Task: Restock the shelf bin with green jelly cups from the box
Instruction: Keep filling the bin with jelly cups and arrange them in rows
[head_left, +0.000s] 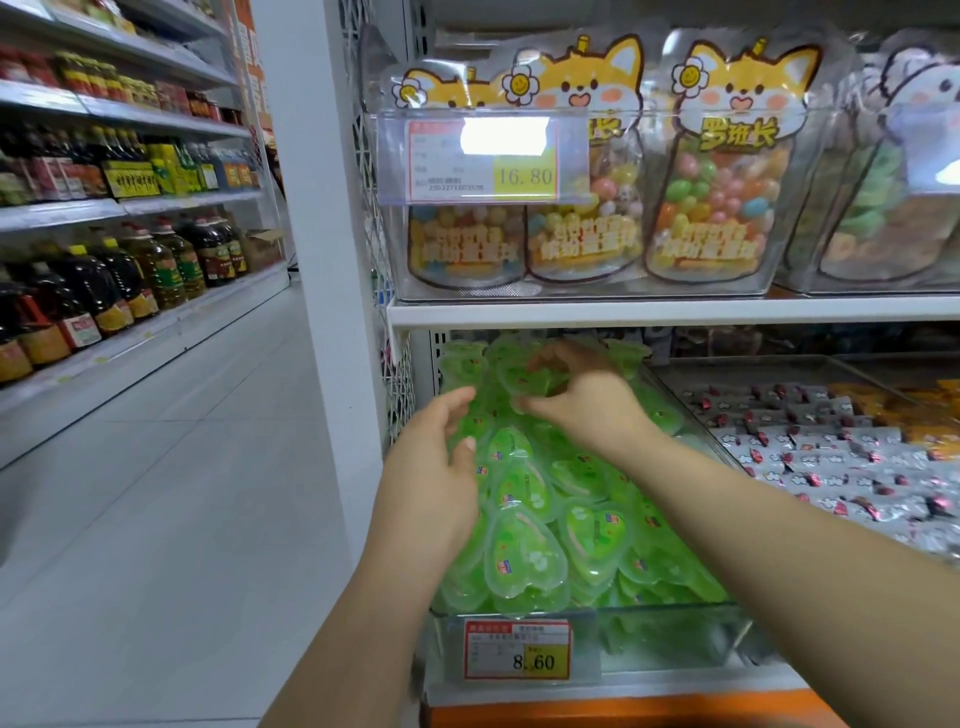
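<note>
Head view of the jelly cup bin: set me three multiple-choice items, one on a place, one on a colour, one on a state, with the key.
1. Where is the jelly cup bin?
A. On the floor
B. One level below the candy bags
C. On a trolley

2. What colour are most wrappers of the sweets to the right of that bin?
A. Silver
B. Blue
C. Black

3. What is the right hand doing?
A. Hanging idle
B. Holding a bottle
C. Gripping a jelly cup at the back of the bin

Key:
1 B, the bags stand one level above the bin.
2 A, silver packets fill the neighbouring bin.
3 C, its fingers curl round a green cup.
</note>
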